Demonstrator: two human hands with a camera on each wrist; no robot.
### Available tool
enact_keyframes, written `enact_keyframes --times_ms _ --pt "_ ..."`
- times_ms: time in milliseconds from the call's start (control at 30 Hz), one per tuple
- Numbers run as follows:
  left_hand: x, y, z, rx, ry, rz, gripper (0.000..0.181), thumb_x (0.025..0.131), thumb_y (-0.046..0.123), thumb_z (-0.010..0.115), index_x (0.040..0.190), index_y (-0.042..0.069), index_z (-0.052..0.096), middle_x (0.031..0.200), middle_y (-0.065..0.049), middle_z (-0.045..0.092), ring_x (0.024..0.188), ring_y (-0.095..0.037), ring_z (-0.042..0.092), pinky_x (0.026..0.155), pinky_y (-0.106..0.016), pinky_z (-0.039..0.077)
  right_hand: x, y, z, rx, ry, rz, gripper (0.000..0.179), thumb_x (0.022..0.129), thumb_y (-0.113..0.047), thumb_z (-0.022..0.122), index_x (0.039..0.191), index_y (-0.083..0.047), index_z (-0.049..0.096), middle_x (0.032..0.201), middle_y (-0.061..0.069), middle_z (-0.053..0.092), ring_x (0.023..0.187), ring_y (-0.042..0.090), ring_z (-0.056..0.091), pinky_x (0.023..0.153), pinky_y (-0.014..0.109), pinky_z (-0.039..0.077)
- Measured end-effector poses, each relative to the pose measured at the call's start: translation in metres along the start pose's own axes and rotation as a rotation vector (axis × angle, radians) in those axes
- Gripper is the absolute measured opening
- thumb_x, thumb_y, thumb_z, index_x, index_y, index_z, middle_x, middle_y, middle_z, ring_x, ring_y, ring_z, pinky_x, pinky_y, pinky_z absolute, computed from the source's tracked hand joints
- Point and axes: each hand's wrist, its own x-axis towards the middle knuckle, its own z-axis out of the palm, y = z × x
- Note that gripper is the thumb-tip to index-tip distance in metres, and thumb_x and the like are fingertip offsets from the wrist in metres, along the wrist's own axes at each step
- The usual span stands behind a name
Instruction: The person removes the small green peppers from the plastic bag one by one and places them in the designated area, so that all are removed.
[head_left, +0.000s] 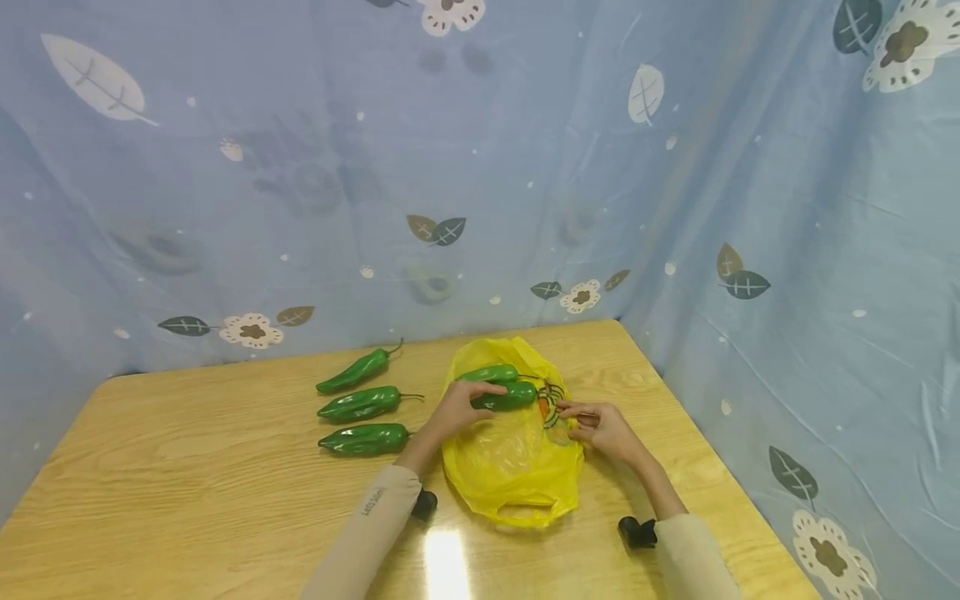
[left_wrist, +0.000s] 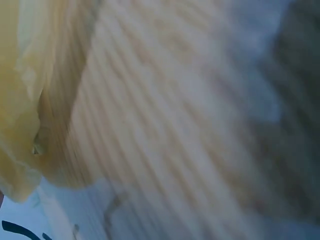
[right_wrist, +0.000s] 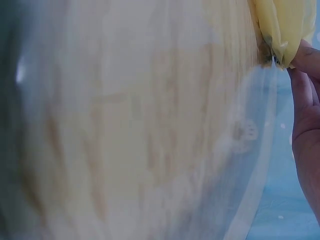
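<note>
A yellow plastic bag (head_left: 510, 467) lies flat on the wooden table, with printed figures near its right edge. Two green peppers, an upper one (head_left: 491, 374) and a lower one (head_left: 519, 396), rest on it side by side, stems to the right. My left hand (head_left: 453, 408) holds the lower pepper by its left end, fingers over it and thumb below. Over the bag's right edge, my right hand (head_left: 603, 427) pinches the plastic; the right wrist view shows the gathered yellow bag (right_wrist: 285, 25) between thumb and fingers. In the left wrist view only the bag's edge (left_wrist: 20, 110) shows.
Left of the bag, three more green peppers lie in a column: a top one (head_left: 356, 371), a middle one (head_left: 362, 403) and a bottom one (head_left: 364, 439). A blue patterned curtain (head_left: 337, 183) hangs behind the table (head_left: 187, 483) and along its right side.
</note>
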Motion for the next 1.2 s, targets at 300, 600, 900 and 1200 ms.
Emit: enact_keyframes --times_ms 300,600,900,1200 --pt "0.005 0.002 -0.004 0.072 0.008 -0.113 0.041 0.078 -0.001 0.077 0.117 0.009 0.07 0.116 -0.009 0.067 0.112 -0.026 0.06 0.096 -0.037 0.048 0.003 0.0 -0.001 0.011 -0.014 -0.024 0.027 0.087 0.006 0.065 0.114 0.005 0.066 0.136 0.023 0.052 0.124 0.041 0.047 0.1 0.047 0.041" --pt "0.006 -0.001 -0.008 0.055 -0.01 -0.123 0.043 0.076 -0.004 0.078 0.116 0.009 0.07 0.122 -0.01 0.065 0.122 -0.03 0.053 0.1 -0.042 0.045 0.002 0.0 -0.001 0.041 -0.02 0.002 0.027 0.087 0.005 0.065 0.114 0.002 0.067 0.137 0.018 0.052 0.125 0.037 0.049 0.101 0.045 0.04" --pt "0.008 -0.001 -0.008 -0.002 -0.028 -0.192 0.047 0.081 0.012 0.078 0.125 0.008 0.064 0.129 -0.009 0.061 0.124 -0.027 0.051 0.102 -0.041 0.044 0.001 -0.002 -0.001 0.033 -0.012 0.0 0.027 0.087 0.005 0.065 0.114 0.003 0.067 0.137 0.019 0.052 0.125 0.038 0.048 0.101 0.047 0.04" --pt "0.015 -0.001 0.004 0.119 -0.05 -0.241 0.057 0.075 0.019 0.083 0.127 0.007 0.063 0.13 -0.013 0.059 0.124 -0.032 0.05 0.101 -0.044 0.044 -0.001 -0.001 -0.001 0.036 -0.019 0.003 0.027 0.088 0.004 0.065 0.115 0.003 0.066 0.138 0.02 0.05 0.126 0.037 0.047 0.101 0.045 0.04"
